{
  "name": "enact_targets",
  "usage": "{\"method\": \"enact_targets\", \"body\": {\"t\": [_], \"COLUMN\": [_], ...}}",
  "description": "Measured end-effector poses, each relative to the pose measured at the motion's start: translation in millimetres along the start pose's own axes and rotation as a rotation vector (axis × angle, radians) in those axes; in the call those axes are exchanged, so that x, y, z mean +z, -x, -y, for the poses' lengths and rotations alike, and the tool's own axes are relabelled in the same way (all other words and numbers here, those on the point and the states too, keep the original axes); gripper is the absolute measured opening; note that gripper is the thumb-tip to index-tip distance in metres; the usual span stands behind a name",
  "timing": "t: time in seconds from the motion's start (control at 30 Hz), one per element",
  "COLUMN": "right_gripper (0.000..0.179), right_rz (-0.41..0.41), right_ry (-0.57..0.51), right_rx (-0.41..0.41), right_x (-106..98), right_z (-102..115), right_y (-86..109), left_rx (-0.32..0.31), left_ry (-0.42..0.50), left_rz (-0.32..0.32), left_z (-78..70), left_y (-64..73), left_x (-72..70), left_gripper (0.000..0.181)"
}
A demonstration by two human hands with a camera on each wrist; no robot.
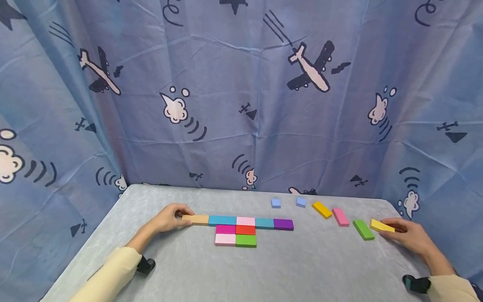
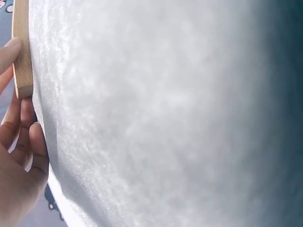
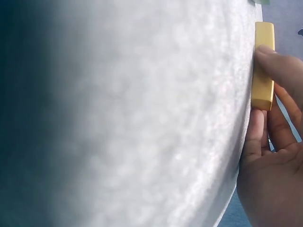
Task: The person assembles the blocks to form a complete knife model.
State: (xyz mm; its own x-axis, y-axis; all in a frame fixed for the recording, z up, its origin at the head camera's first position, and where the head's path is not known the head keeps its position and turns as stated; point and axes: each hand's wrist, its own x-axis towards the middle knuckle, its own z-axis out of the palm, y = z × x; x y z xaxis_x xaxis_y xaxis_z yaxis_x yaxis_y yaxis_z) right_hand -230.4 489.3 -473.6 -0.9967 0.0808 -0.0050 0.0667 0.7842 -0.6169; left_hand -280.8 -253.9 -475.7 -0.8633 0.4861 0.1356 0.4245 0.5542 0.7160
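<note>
At the left end of a row of coloured blocks, my left hand (image 1: 170,218) pinches a bare wooden block (image 1: 199,219); thumb and fingers also grip that wooden block (image 2: 22,61) in the left wrist view. The row continues rightward with a blue block (image 1: 222,220), a pale pink block (image 1: 245,221), another blue block (image 1: 264,223) and a purple block (image 1: 283,225). Far to the right, my right hand (image 1: 411,237) pinches a yellow block (image 1: 382,226). The right wrist view shows the thumb across this yellow block (image 3: 263,71), its underside hidden.
Below the row sit a magenta block (image 1: 225,229), a red block (image 1: 245,230), a light pink block (image 1: 225,239) and a green block (image 1: 246,240). Loose near the right hand lie an orange block (image 1: 322,210), a pink block (image 1: 341,217) and a green block (image 1: 364,230). Two small blue blocks (image 1: 276,204) lie behind.
</note>
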Motion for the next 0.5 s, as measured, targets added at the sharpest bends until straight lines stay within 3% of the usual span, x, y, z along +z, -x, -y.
{"method": "enact_targets", "body": {"t": [0.5], "right_gripper": [0.064], "right_rz": [-0.085], "right_ry": [-0.025], "right_rx": [-0.055], "right_x": [2.1], "right_z": [1.0], "right_y": [6.8], "left_rx": [0.029], "left_ry": [0.003], "left_rz": [-0.001], "left_z": [0.3], "left_y": [-1.0], "left_x": [-1.3], "left_gripper": [0.019]}}
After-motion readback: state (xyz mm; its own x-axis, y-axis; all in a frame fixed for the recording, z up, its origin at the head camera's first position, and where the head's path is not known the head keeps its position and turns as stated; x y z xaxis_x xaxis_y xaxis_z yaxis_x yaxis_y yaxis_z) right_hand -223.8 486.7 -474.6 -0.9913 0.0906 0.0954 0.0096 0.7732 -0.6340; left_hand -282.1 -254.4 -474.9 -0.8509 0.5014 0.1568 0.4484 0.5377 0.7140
